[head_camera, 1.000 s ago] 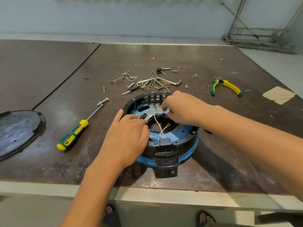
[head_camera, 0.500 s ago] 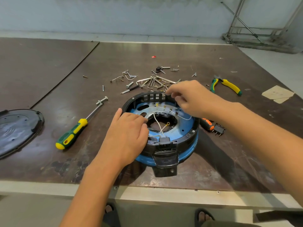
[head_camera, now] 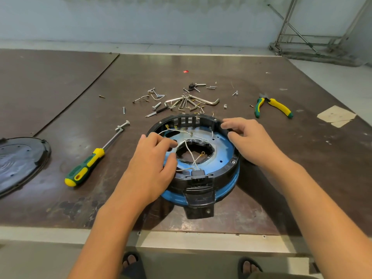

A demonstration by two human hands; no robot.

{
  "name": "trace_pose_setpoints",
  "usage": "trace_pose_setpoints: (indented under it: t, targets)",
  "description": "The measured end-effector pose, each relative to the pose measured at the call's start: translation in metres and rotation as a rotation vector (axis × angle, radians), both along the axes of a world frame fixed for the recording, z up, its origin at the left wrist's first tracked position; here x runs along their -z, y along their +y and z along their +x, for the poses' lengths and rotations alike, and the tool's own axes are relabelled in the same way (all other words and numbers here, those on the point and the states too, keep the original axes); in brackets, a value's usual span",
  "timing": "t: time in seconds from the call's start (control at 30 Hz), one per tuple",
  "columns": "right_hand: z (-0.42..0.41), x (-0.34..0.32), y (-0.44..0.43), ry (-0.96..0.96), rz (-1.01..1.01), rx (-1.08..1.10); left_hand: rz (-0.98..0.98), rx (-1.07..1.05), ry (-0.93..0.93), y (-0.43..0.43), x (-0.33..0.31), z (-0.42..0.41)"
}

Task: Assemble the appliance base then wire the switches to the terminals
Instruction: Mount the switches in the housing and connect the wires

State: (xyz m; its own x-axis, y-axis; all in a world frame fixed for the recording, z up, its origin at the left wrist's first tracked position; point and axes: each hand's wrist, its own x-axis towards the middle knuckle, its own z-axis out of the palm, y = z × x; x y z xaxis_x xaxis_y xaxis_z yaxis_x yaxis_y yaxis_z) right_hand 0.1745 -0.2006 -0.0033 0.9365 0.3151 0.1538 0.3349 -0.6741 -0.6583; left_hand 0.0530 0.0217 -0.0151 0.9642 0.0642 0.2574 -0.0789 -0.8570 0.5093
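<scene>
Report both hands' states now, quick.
Left hand: curled on the base, maybe pinching a wire; cannot tell.
Right hand: pinching the base rim.
</scene>
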Motion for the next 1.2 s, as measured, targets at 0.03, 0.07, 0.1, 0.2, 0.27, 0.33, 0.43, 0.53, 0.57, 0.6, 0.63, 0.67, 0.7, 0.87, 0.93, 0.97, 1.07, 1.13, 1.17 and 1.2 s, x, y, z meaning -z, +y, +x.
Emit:
trace_pose_setpoints:
  t: [0.03,0.07,0.1,0.2,0.27,0.33,0.43,0.53,0.57,0.6,0.63,0.67,0.7,0.87,0.93,0.97,1.07,1.13,1.17,1.2]
  targets:
    - [-0.004,0.004,0.001,-0.020,0.003,0.009,0.005,-0.004,-0.011,0.000,-0.001,-0.001]
    - [-0.008,0.007,0.002,-0.046,0.005,0.022,0.015,0.001,-0.025,-0.001,-0.002,-0.002]
    - [-0.010,0.011,0.003,-0.072,0.017,0.039,0.030,0.017,-0.033,-0.001,-0.005,-0.004]
    - [-0.016,0.017,0.005,-0.072,0.110,0.098,0.108,0.127,-0.025,-0.003,-0.011,-0.009]
    - [-0.018,0.019,0.008,-0.055,0.147,0.118,0.141,0.200,-0.008,-0.009,-0.015,-0.012]
    - [-0.022,0.019,0.010,-0.045,0.151,0.134,0.174,0.246,-0.002,-0.016,-0.016,-0.013]
    - [-0.027,0.020,0.011,-0.030,0.123,0.148,0.259,0.297,0.014,-0.019,-0.017,-0.012]
    - [-0.035,0.021,0.008,-0.031,0.040,0.119,0.238,0.347,0.032,-0.006,-0.019,-0.013]
    - [-0.039,0.022,0.006,-0.037,0.000,0.102,0.229,0.345,0.049,0.000,-0.020,-0.014]
    - [-0.042,0.022,0.003,-0.051,-0.042,0.080,0.223,0.335,0.063,0.007,-0.022,-0.015]
    - [-0.045,0.022,0.000,-0.069,-0.079,0.052,0.218,0.319,0.078,0.014,-0.023,-0.016]
    - [-0.048,0.020,-0.003,-0.082,-0.105,0.016,0.213,0.296,0.095,0.020,-0.025,-0.018]
    - [-0.050,0.017,-0.006,-0.089,-0.121,-0.031,0.217,0.269,0.114,0.025,-0.025,-0.018]
    - [-0.055,0.012,-0.013,-0.039,-0.137,-0.236,0.206,0.164,0.135,0.030,-0.030,-0.020]
    - [-0.055,0.014,-0.014,-0.050,-0.161,-0.272,0.097,0.223,0.055,0.017,-0.032,-0.020]
    - [-0.053,0.015,-0.015,-0.076,-0.172,-0.276,0.068,0.266,0.043,0.007,-0.032,-0.020]
    - [-0.046,0.017,-0.020,-0.120,-0.149,-0.251,0.195,0.317,0.077,-0.021,-0.022,-0.017]
    - [-0.042,0.020,-0.023,-0.099,-0.126,-0.213,0.336,0.266,0.092,-0.032,-0.014,-0.015]
    - [-0.042,0.022,-0.023,-0.092,-0.121,-0.211,0.355,0.248,0.098,-0.034,-0.013,-0.014]
    - [-0.042,0.024,-0.023,-0.092,-0.116,-0.223,0.349,0.238,0.110,-0.034,-0.014,-0.014]
